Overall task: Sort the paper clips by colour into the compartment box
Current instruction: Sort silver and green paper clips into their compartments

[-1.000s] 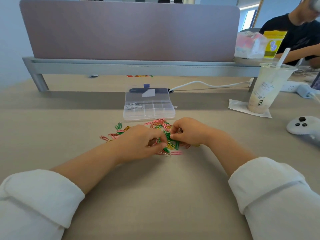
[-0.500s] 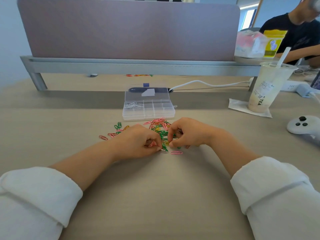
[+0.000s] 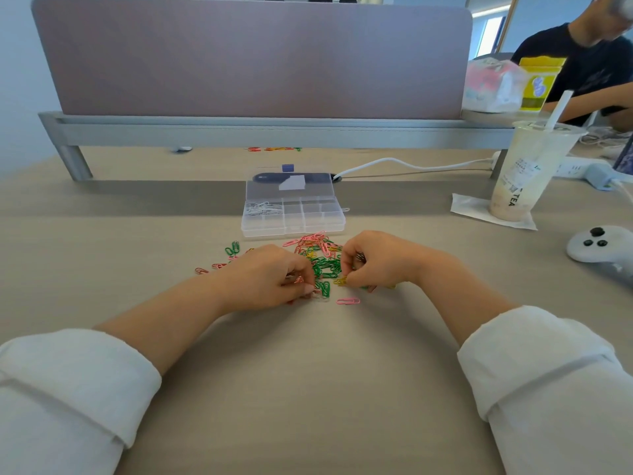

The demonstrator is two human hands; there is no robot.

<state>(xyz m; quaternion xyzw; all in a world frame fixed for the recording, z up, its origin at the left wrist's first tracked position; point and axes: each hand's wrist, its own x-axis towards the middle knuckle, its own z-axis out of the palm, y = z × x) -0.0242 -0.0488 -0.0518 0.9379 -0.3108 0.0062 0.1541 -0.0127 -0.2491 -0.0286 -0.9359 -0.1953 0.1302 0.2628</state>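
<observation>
Centre of frame: left hand [image 3: 270, 279] curls round pink clips [image 3: 298, 280]; right hand [image 3: 376, 264] pinches a yellow clip [image 3: 340, 281] from the mixed paper clips [image 3: 323, 264] below the compartment box [image 3: 291, 231]. Gather one colour per hand, shaking tangles free.

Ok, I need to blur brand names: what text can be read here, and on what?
"TEA": printed sideways low on the drink cup.
White sticker on that cup: print too small to read.
Yellow packet behind it: blue mark, too blurred to read.
Nothing else is readable.
</observation>
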